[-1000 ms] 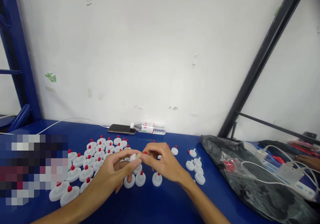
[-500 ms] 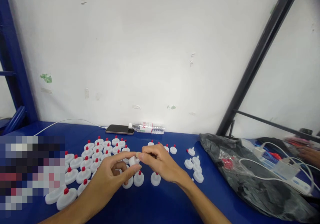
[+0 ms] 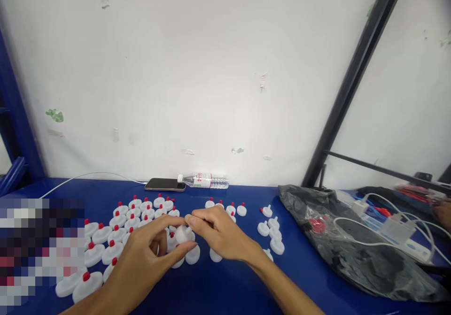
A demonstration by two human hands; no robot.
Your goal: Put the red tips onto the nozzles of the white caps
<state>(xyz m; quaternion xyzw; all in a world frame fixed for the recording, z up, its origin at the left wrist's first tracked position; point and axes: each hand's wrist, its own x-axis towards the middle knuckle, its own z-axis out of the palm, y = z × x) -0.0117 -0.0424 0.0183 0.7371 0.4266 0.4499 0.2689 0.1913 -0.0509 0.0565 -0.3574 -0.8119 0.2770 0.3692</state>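
Observation:
My left hand (image 3: 146,249) holds a white round spout lid (image 3: 182,235) between its thumb and index finger, above the table. The lid is tilted, with its spout towards my right hand (image 3: 223,233). My right thumb and fingers pinch at the spout's tip and hide whatever is there. Beneath and left of my hands stand many white lids with red tip caps (image 3: 112,251). A few more capped lids (image 3: 241,210) stand behind my right hand. Farther right lie several lids with bare white spouts (image 3: 276,246), and a red piece touches the spout of one (image 3: 268,211).
A phone (image 3: 165,184) with a white cable and a clear plastic bottle (image 3: 204,180) lie by the wall. On the right, a black plastic bag (image 3: 373,268) carries a small bag of red caps (image 3: 317,225). A power strip with cables (image 3: 417,249) lies beyond it.
The view has shifted slightly right. My left hand still holds the lid, which now shows more of its white body, and my right fingers stay at the spout's tip.

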